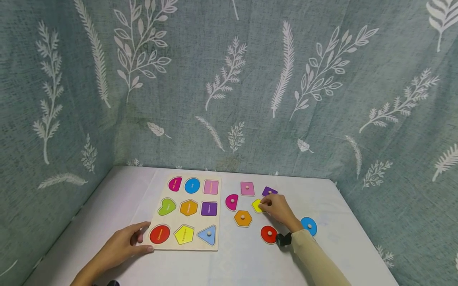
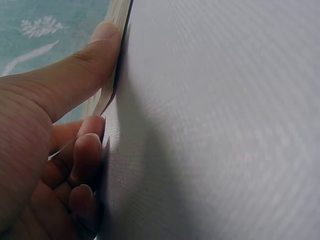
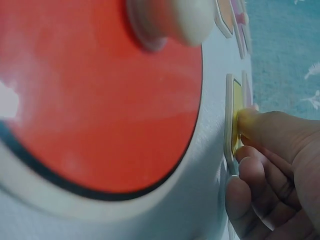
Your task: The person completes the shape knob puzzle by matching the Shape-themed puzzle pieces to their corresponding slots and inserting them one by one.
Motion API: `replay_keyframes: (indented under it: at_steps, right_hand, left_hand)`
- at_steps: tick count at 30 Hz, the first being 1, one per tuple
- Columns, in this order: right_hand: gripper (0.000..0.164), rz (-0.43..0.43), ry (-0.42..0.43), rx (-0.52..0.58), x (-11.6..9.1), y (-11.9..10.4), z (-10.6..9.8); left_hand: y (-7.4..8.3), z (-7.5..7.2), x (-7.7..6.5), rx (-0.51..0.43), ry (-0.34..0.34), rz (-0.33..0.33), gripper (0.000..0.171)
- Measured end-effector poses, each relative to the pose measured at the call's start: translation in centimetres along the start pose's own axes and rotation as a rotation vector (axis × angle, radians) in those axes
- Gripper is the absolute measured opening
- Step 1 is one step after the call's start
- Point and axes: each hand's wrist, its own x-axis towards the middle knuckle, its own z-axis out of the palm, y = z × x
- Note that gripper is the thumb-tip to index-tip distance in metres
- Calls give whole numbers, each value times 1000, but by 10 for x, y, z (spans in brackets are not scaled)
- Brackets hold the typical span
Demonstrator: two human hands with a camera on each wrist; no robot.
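On the white table lies a wooden shape puzzle board (image 1: 164,241) with coloured, labelled shapes. My left hand (image 1: 123,243) holds its near left corner, thumb (image 2: 102,47) along the front edge and fingers curled at the left side. To the right of the board, my right hand (image 1: 279,208) pinches the yellow pentagon piece (image 1: 256,205) with thumb and fingers; its knob is hidden. In the right wrist view, the yellow piece (image 3: 236,92) appears close to the table. A blue triangle piece (image 1: 208,234) with a knob sits in the board's near right spot.
Around my right hand lie the pink square (image 1: 247,188), purple piece (image 1: 266,191), magenta half round (image 1: 231,201), orange hexagon (image 1: 243,219), red circle (image 1: 266,237) and blue circle (image 1: 309,226). A leaf-patterned curtain (image 1: 229,99) encloses the table's back and sides.
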Motion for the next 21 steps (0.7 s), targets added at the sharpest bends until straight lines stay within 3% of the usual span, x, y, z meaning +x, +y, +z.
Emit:
replay_keyframes:
  at_steps: [21]
  right_hand:
    - [10, -45, -16, 21, -6, -15, -4]
  left_hand:
    - [3, -1, 0, 11, -1, 3, 98]
